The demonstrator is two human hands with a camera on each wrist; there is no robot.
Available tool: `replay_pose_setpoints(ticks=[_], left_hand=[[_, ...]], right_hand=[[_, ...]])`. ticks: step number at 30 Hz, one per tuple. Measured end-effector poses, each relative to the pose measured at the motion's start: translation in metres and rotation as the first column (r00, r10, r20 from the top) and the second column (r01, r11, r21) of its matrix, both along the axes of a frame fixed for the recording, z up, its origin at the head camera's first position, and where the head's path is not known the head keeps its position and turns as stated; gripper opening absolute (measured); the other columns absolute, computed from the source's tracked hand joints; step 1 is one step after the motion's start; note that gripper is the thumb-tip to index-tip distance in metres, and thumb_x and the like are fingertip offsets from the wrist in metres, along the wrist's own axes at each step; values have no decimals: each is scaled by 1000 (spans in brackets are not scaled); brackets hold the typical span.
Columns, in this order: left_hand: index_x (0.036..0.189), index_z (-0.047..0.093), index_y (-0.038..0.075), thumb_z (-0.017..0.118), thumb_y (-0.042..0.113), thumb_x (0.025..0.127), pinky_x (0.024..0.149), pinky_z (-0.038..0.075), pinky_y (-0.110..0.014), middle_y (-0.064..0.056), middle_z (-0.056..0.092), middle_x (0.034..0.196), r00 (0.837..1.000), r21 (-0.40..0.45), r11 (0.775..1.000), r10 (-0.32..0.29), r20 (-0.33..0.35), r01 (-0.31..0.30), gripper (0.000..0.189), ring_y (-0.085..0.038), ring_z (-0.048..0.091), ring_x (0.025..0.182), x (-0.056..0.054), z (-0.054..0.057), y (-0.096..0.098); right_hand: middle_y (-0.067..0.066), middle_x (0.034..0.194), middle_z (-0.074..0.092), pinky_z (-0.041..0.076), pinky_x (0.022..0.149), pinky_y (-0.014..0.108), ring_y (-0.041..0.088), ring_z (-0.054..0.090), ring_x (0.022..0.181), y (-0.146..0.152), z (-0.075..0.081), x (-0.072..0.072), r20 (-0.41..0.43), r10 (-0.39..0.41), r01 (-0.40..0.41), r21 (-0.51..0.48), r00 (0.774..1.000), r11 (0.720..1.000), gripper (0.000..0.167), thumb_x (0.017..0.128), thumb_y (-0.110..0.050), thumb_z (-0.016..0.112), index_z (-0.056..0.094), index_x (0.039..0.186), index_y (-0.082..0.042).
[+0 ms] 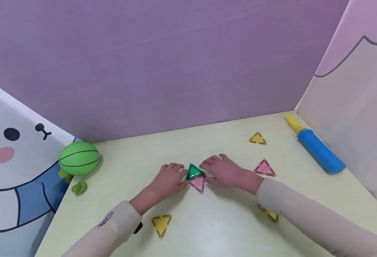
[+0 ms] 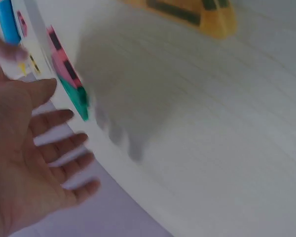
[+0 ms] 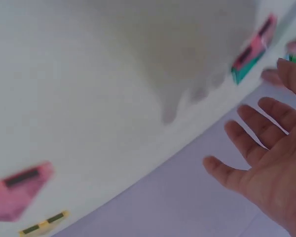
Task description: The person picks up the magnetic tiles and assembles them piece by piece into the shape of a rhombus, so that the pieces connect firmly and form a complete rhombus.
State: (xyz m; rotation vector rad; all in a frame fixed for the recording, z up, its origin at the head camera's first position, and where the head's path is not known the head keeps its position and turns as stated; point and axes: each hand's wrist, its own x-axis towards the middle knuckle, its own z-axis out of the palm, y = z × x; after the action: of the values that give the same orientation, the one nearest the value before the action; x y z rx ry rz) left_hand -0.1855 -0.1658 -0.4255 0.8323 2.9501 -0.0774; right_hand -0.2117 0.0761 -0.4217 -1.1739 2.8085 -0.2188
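A green triangular magnetic tile (image 1: 194, 172) and a pink triangular tile (image 1: 198, 183) lie edge to edge mid-table, the green one farther from me. To their left is my left hand (image 1: 168, 179), fingertips close beside the pair. My right hand (image 1: 223, 171) is on the opposite side, its fingertips near the green tile's right edge. Both wrist views show the fingers spread and loosely straight, with nothing held: the left hand (image 2: 34, 143) and the right hand (image 3: 271, 143) each hang over the table by the joined tiles.
Yellow triangle tiles lie at front left (image 1: 162, 225), back right (image 1: 257, 138) and partly under the right sleeve (image 1: 272, 215). Another pink tile (image 1: 264, 167) sits beyond the right wrist. A blue pump (image 1: 320, 150) lies at right; a green ball (image 1: 79, 158) and small green toy (image 1: 79, 187) at left.
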Motion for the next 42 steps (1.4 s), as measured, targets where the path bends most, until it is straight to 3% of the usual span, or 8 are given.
replay_pose_setpoints(ticks=[6, 12, 17, 22, 28, 42], left_hand=[[134, 64, 25, 53, 46, 102, 104, 48, -47, 0, 65, 134, 987, -59, 985, -161, -20, 159, 39, -24, 57, 127, 22, 4, 18], [132, 64, 29, 58, 45, 100, 91, 53, -42, 3, 65, 134, 970, -105, 970, -230, -84, 221, 36, -22, 60, 123, 40, -4, 37], [132, 61, 29, 57, 44, 100, 85, 54, -46, 0, 61, 139, 966, -133, 965, -239, -101, 225, 36, -25, 58, 127, 45, -5, 43], [136, 59, 28, 55, 47, 100, 88, 54, -48, -1, 57, 144, 965, -175, 960, -240, -108, 220, 40, -26, 55, 131, 47, -7, 43], [140, 56, 26, 54, 50, 100, 92, 52, -43, -2, 53, 150, 965, -197, 955, -245, -97, 222, 46, -25, 52, 135, 50, -5, 41], [144, 55, 24, 55, 48, 100, 96, 52, -44, -4, 46, 156, 981, -165, 970, -189, -36, 181, 50, -29, 47, 140, 55, 1, 37]], right_hand=[[9, 136, 63, 47, 100, 54, 31, 56, 125, -17, 7, -28, 68, -22, 22, 4, 997, 1000, 47, 94, -28, 67, 59, 138, -14], [9, 135, 61, 48, 95, 52, 30, 53, 122, -33, 5, -43, 69, -13, 7, 79, 998, 997, 44, 92, -24, 67, 62, 135, -16], [8, 134, 60, 47, 94, 51, 28, 50, 120, -43, 8, -47, 86, 1, -13, 139, 996, 990, 38, 92, -22, 65, 64, 130, -17], [6, 130, 59, 46, 91, 46, 25, 48, 114, -50, 15, -47, 115, -17, -5, 188, 993, 982, 31, 90, -21, 67, 68, 121, -18], [6, 129, 57, 44, 92, 44, 24, 45, 111, -56, 20, -47, 172, -55, 16, 219, 984, 976, 32, 90, -23, 65, 67, 122, -16], [5, 121, 53, 44, 92, 42, 23, 43, 111, -65, 13, -52, 246, -80, 36, 177, 966, 984, 37, 87, -27, 66, 59, 121, -14]])
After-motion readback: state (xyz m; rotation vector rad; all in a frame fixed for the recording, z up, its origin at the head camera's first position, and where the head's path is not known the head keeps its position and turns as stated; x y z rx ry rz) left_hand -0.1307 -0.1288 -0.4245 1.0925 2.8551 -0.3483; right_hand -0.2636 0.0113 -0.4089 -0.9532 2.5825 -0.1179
